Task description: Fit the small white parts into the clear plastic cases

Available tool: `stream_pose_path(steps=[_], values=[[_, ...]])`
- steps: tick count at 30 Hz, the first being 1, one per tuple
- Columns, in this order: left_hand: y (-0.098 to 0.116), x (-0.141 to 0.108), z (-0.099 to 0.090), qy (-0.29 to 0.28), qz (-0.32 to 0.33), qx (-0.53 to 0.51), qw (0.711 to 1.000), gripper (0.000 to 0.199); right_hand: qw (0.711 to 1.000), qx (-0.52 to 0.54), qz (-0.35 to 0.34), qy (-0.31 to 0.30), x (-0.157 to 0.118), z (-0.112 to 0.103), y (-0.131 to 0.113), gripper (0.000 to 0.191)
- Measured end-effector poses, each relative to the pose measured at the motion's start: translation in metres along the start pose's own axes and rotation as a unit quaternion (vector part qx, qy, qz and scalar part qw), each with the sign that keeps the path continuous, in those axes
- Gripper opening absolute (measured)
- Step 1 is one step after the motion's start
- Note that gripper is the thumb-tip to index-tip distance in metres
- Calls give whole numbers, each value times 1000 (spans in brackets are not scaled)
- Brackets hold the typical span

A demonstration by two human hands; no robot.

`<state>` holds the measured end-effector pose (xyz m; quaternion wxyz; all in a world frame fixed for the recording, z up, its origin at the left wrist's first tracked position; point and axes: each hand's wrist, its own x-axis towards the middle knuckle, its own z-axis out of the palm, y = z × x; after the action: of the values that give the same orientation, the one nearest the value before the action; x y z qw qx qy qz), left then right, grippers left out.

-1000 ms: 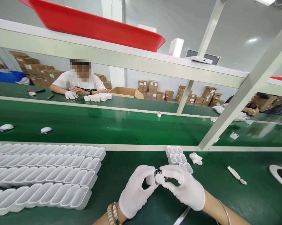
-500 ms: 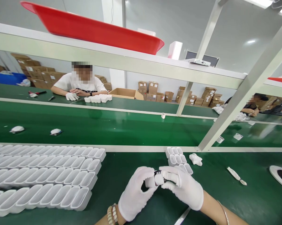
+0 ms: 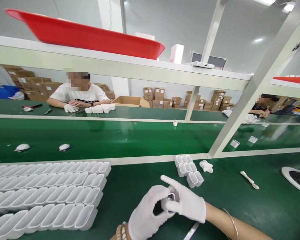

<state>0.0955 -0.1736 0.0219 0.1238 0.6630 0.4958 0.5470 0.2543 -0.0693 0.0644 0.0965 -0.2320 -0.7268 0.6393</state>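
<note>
White-gloved left hand (image 3: 147, 213) grips a small white plastic case (image 3: 165, 204). White-gloved right hand (image 3: 188, 201), index finger extended, also clasps the case.

A factory workshop; green workbench (image 3: 224, 193), stacked cartons (image 3: 159, 94), a co-worker (image 3: 83, 96) opposite.

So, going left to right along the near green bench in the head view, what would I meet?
Rows of open white containers, left gloved hand, right gloved hand, slender white piece, white-rimmed black oval object.
</note>
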Motion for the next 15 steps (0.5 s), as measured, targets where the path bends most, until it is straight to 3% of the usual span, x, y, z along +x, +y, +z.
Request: stream_pose_path(steps=[2,4,7,10,12,15], values=[[-3,-2,0,5,22,12,1000,48,998,57,18,-23,2,4,-3,106],[-5,-3,-1,0,-3,18,1000,42,997,78,17,-22,1,6,-9,103],[-8,-4,-2,-20,-94,14,995,32,998,-54,27,20,-4,7,-22,94],[-7,-6,3,-27,-207,15,978,32,970,-231,63,47,-12,11,-33,99],[-6,-6,9,6,-262,20,965,37,951,-293,59,82,-14,13,-36,83],[-5,2,15,48,-290,6,956,49,947,-268,-13,175,-10,2,-34,43]])
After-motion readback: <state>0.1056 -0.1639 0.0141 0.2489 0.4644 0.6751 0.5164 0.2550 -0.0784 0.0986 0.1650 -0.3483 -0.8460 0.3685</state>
